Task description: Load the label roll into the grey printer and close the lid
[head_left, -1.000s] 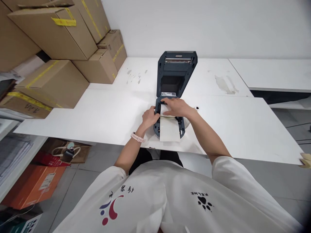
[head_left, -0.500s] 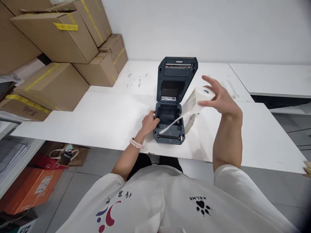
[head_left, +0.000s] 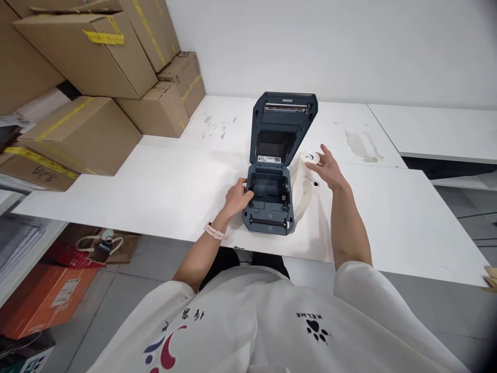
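A dark blue-grey label printer [head_left: 267, 202] sits on the white table with its lid [head_left: 285, 124] raised. Its inner bay shows bare, with a black roller across the front. My left hand [head_left: 236, 198] grips the printer's left side, thumb over the rim. To the right of the printer, my right hand [head_left: 328, 168] has thumb and fingers around a white label roll [head_left: 308, 156], index finger lifted. The roll is low, close to the tabletop; whether it touches is unclear. A loose white strip [head_left: 303, 194] trails beside the printer, near a small black-ended item [head_left: 316, 184].
Several cardboard boxes [head_left: 81, 134] with yellow tape are stacked at the left. A white wall [head_left: 330, 46] stands behind the table [head_left: 186, 191]. An orange box [head_left: 50, 298] lies below at the left, and a lower shelf [head_left: 462, 181] is at the right.
My right hand has lowered the roll and moved it left, away from above the printer. The paper strip no longer crosses the printer's bay. My left hand stays on the printer.
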A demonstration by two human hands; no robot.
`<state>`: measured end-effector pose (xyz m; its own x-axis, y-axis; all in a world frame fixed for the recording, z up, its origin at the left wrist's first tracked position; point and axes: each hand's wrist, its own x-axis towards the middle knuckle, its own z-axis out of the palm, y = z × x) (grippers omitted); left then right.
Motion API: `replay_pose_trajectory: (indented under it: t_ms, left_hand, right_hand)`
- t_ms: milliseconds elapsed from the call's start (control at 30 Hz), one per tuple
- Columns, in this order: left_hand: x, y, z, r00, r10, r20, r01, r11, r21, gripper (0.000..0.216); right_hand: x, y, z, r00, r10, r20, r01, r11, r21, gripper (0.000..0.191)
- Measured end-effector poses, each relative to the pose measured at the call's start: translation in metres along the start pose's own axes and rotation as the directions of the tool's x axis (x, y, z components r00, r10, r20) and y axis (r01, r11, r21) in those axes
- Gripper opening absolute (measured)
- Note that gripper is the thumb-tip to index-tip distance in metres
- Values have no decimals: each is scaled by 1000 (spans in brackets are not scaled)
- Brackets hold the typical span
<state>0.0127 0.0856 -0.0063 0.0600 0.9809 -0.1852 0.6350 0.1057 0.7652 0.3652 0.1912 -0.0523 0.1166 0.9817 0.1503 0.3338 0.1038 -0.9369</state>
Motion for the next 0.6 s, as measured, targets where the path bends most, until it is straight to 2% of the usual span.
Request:
replay_pose_trajectory:
  t_ms: [67,133,233,267,333,400,467,533,600]
  left_hand:
    - [1,-1,0,1000,-5,4,5,1000,-26,53]
    - [1,-2,1,1000,-5,9,6,999,-54,53]
    - [2,-4,3,1000,2,10,-1,996,-85,53]
    - [2,-4,3,1000,3,8,-3,996,-93,53]
    - [3,-7,5,1000,4,-2,-4,993,-115,52]
    - [3,-9,6,1000,9,-12,-10,989,-147,51]
    - [4,-12,8,1000,18,-21,-21,986,-164,49]
    - [5,-14,10,999,26,-32,-31,986,-165,49]
    - [7,-17,12,999,34,-40,-41,983,-178,49]
  right_hand:
    - [-26,5,-15,1000,14,-17,-12,996,93,98]
    - [-54,8,-21,998,35,43,-41,989,145,89]
    - [-87,8,-12,976,115,184,-143,979,143,77]
    - [-94,6,-7,969,137,205,-168,976,139,73]
    - [-100,-6,2,976,128,174,-159,971,177,69]
    - [-101,-30,6,990,45,137,-77,969,236,74]
    - [-98,-63,12,976,-79,203,33,975,222,75]
    - [-93,-99,25,900,-186,394,169,983,77,66]
    - [-86,-129,48,798,-220,562,362,920,-154,51]
